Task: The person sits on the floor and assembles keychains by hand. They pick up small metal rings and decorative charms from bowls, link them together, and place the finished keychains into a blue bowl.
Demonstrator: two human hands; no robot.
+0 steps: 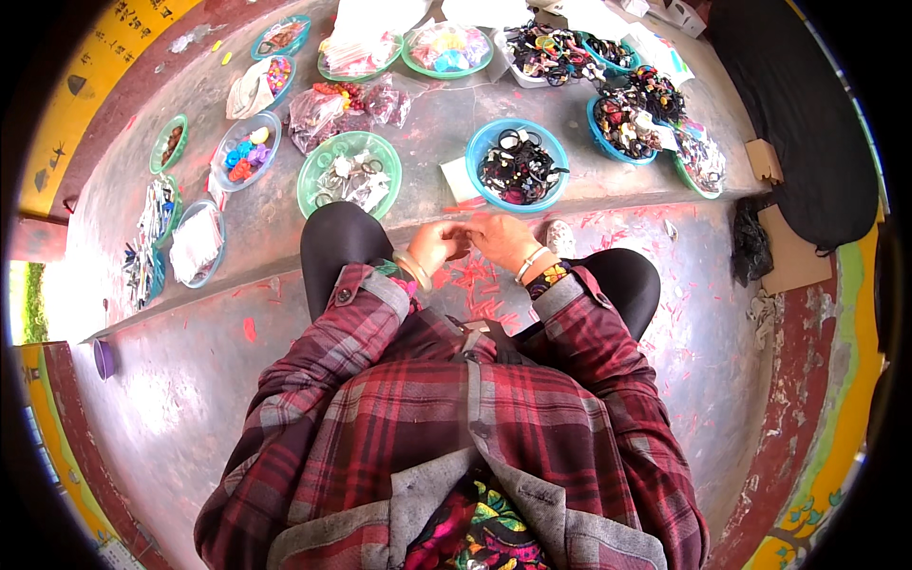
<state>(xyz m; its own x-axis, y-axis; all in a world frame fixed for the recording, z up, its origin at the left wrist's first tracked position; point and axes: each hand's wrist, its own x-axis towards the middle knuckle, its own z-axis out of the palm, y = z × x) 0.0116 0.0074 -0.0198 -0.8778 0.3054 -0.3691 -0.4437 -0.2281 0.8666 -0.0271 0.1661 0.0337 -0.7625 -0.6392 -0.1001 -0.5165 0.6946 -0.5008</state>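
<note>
My left hand (436,249) and my right hand (502,239) meet above the step edge, between my knees. The fingers of both are closed in a pinch, and whatever lies between them is too small or hidden to name. Just beyond them stands a blue basin (554,195) of dark hair ties (518,169). To its left, a green basket (306,180) holds pale, whitish and grey pieces (350,179). A pale card (459,179) lies between the two, with red strips (464,206) near my fingertips.
Red scraps (484,306) litter the lower floor. More baskets line the ledge, among them a heap of hair ties (655,95), a basin with coloured pieces (223,171) and plastic bags (318,114). A purple cup (104,359) stands far left; a black bag (750,249) lies right.
</note>
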